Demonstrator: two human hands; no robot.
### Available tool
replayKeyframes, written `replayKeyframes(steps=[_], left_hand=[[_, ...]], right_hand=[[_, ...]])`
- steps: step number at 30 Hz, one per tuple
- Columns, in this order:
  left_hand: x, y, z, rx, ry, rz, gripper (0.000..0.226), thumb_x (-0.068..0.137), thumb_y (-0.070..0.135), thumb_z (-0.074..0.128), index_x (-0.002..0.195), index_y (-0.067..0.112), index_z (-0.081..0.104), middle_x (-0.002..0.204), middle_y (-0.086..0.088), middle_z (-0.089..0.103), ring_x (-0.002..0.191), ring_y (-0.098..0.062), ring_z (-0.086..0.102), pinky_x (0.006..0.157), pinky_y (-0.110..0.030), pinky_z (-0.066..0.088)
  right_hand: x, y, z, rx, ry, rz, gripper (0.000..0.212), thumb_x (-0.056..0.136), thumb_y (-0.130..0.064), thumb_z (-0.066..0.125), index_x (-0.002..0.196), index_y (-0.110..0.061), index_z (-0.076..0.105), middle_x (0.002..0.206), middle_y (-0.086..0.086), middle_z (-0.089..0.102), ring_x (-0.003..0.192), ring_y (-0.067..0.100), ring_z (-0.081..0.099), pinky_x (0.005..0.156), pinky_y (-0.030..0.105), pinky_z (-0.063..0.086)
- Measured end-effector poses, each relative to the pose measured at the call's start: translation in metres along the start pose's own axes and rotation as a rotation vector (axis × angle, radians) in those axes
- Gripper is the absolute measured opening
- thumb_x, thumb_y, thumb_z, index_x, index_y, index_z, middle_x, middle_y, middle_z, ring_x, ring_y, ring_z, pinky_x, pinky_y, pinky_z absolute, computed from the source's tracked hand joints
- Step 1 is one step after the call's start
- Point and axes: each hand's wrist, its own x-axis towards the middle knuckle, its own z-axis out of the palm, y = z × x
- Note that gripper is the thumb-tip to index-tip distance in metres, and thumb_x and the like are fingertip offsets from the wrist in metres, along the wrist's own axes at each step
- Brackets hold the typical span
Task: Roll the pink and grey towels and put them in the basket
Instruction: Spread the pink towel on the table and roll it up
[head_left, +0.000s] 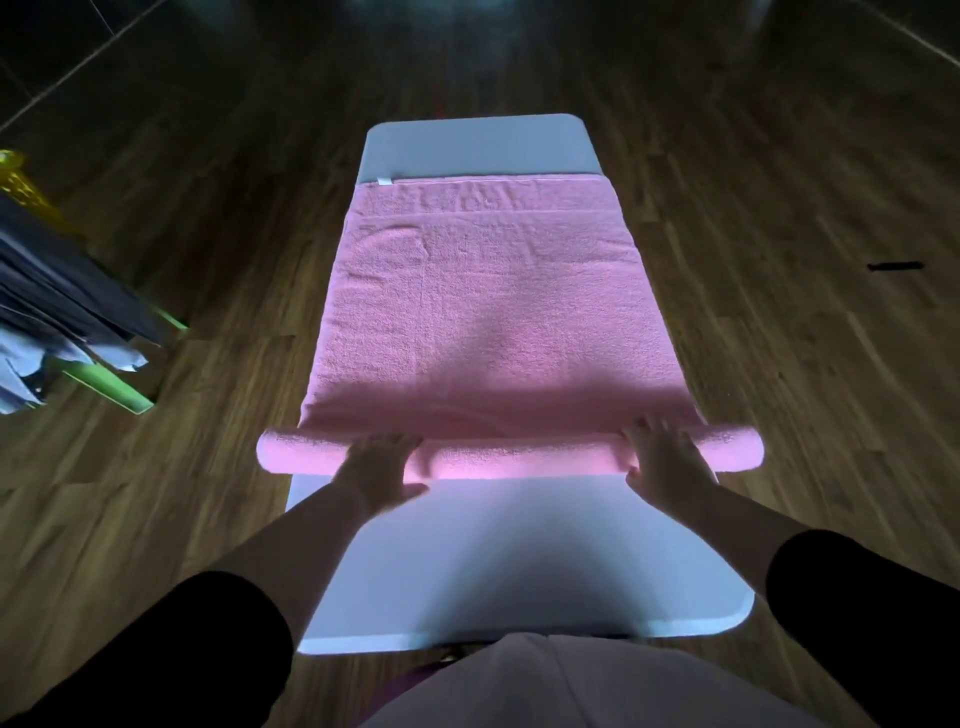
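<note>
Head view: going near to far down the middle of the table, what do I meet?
Bare table → rolled edge of the pink towel → its flat part → the table's bare far end → wood floor.

The pink towel (478, 306) is terry cloth, its looped pile nubbly and matt, with a flatter woven band near the far hem and a small white fabric tag at one corner. The desk (483, 561) under it has a smooth, pale, matt top with rounded corners. The floor (779, 338) is wood plank with visible grain and a faint sheen. At the left edge hang dark and light blue cloths (57, 322), soft and creased.
</note>
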Motion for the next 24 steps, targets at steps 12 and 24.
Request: replayKeyframes(steps=[12,24], left_hand=[[0.007,-0.012,-0.012,-0.013,0.165,-0.11,0.049,0.09,0.057,0.047,0.125,0.026,0.058,0.121,-0.002,0.063,0.112,-0.027,0.057,0.089,-0.044,0.05],[0.006,-0.011,-0.021,-0.084,-0.325,-0.055,0.025,0.086,0.045,0.052,0.107,0.034,0.055,0.114,0.005,0.063,0.104,-0.02,0.056,0.09,-0.029,0.043]], right_hand=[[0.013,0.0,-0.021,0.057,0.083,0.075,0.047,0.09,-0.026,0.056,0.136,-0.018,0.046,0.133,0.009,0.053,0.124,0.03,0.047,0.094,0.044,0.044],[0.023,-0.002,-0.044,-0.153,-0.36,-0.058,0.038,0.092,-0.052,0.042,0.111,-0.025,0.061,0.107,-0.002,0.061,0.112,0.023,0.055,0.098,0.037,0.043]])
